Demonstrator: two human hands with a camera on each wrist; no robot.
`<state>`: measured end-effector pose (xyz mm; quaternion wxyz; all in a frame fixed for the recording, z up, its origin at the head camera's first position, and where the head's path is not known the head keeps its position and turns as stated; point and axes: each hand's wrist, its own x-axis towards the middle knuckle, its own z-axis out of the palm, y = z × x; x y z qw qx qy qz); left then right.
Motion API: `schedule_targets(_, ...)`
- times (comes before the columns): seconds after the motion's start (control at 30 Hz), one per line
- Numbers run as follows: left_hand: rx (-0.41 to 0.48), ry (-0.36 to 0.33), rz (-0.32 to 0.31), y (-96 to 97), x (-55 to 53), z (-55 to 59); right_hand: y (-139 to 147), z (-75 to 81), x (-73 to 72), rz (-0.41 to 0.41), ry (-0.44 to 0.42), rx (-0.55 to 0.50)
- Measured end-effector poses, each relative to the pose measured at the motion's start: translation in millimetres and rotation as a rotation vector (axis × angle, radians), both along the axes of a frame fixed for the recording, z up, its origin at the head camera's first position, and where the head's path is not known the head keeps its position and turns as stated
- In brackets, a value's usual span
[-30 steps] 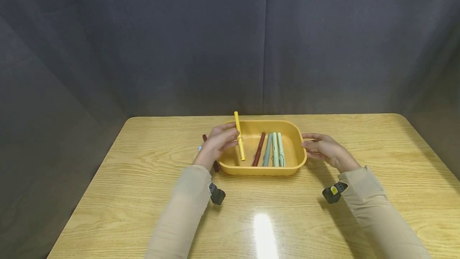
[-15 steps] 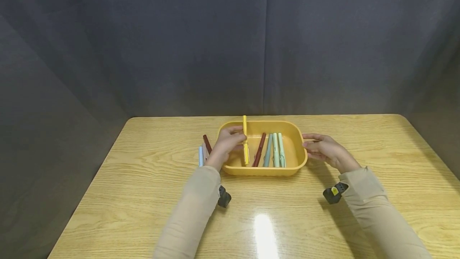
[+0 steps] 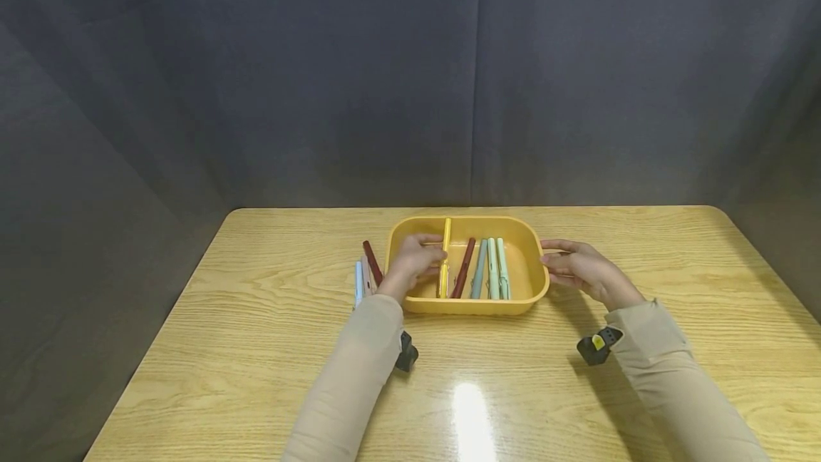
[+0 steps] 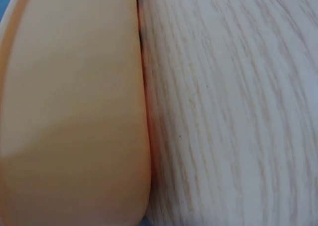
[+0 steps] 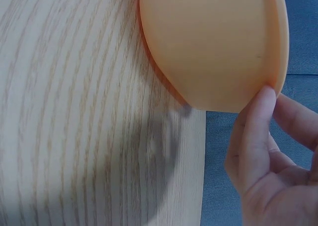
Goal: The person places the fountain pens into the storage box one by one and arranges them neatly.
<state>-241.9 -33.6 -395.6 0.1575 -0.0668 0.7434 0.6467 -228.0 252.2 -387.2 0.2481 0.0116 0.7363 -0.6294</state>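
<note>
Wooden table (image 3: 212, 348), my left hand (image 3: 412, 262) pinching a yellow pen (image 3: 443, 281) inside the tray (image 3: 471, 306), right hand (image 3: 589, 271) spread, touching its right edge

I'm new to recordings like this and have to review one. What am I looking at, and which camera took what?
There's no robot, just a person's two bare hands. The wide picture comes from a camera on the head; the close ones come from a camera on each wrist. On the wooden table sits a yellow tray. Inside lie a dark red pen, a grey-blue pen and two pale green pens. The left hand holds a yellow pen beside them; whether it touches the tray's floor is unclear. The right hand pinches the tray's right end. More pens lie left of the tray, partly hidden.
</note>
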Motion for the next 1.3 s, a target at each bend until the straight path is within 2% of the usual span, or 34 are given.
schedule_targets(0.3,-0.004,-0.011,0.001,7.0,-0.4,-3.4,-0.4,0.1,-0.1,-0.004,-0.009,-0.010)
schedule_targets(0.6,-0.056,-0.026,0.013,10.3,-1.7,-7.3,-1.2,0.2,-1.0,-0.004,-0.014,-0.018)
schedule_targets(0.97,-0.055,-0.056,0.022,15.9,-2.8,-11.5,0.2,-0.4,-0.7,-0.001,-0.013,-0.031)
schedule_targets(1.3,-0.074,-0.049,-0.017,19.2,-2.8,-15.0,-0.3,0.2,-0.6,0.000,-0.015,-0.027)
